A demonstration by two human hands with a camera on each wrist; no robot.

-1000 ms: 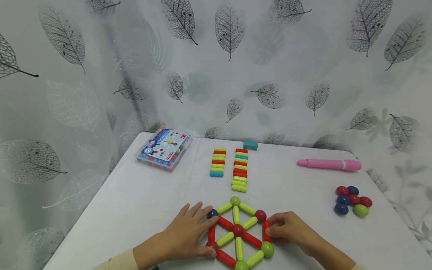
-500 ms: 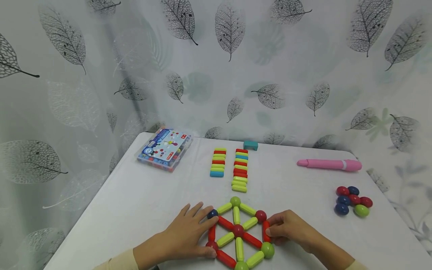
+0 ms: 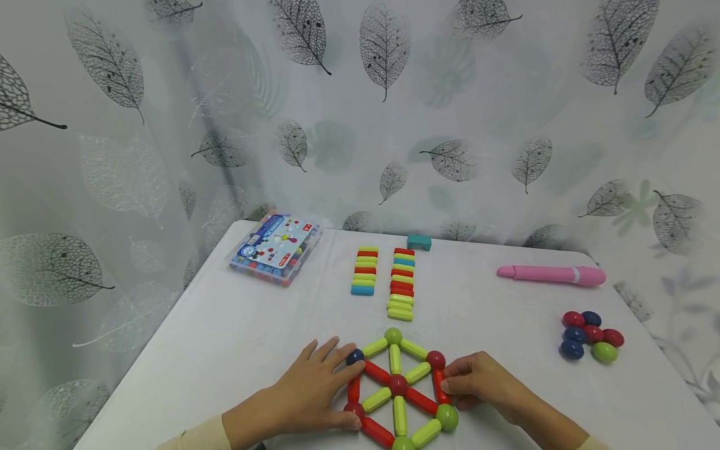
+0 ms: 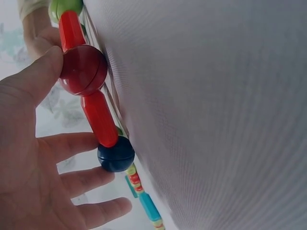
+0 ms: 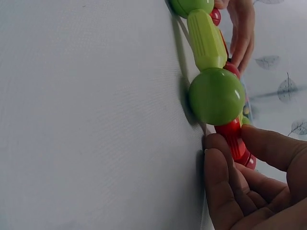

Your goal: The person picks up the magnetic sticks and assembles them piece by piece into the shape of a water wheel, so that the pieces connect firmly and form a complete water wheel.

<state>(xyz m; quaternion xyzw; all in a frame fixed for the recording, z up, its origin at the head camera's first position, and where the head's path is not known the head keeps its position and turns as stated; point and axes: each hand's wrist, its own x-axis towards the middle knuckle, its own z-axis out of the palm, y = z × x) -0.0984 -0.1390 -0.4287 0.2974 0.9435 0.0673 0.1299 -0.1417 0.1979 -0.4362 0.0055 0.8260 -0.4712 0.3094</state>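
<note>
A wheel-shaped figure of magnetic balls and rods lies flat on the table, around a red centre ball (image 3: 398,384). My right hand (image 3: 477,382) pinches a red magnetic rod (image 3: 440,385) between thumb and fingers. This rod lies between a dark red ball (image 3: 435,360) and a green ball (image 3: 447,417), its ends right at both. My left hand (image 3: 316,390) spreads its fingers at the figure's left side. In the left wrist view its thumb touches a red ball (image 4: 84,70), and its index finger reaches a navy ball (image 4: 116,154) beside another red rod (image 4: 99,119).
Two columns of rods (image 3: 364,270) (image 3: 401,285) lie behind the figure, near a teal block (image 3: 419,242). A clear box with a printed lid (image 3: 275,247) stands back left. On the right are a pink pen-shaped item (image 3: 551,275) and several loose balls (image 3: 592,334).
The red rod in my right hand has shifted slightly left, and its upper end now lines up under the dark red ball. My left hand stays in place.
</note>
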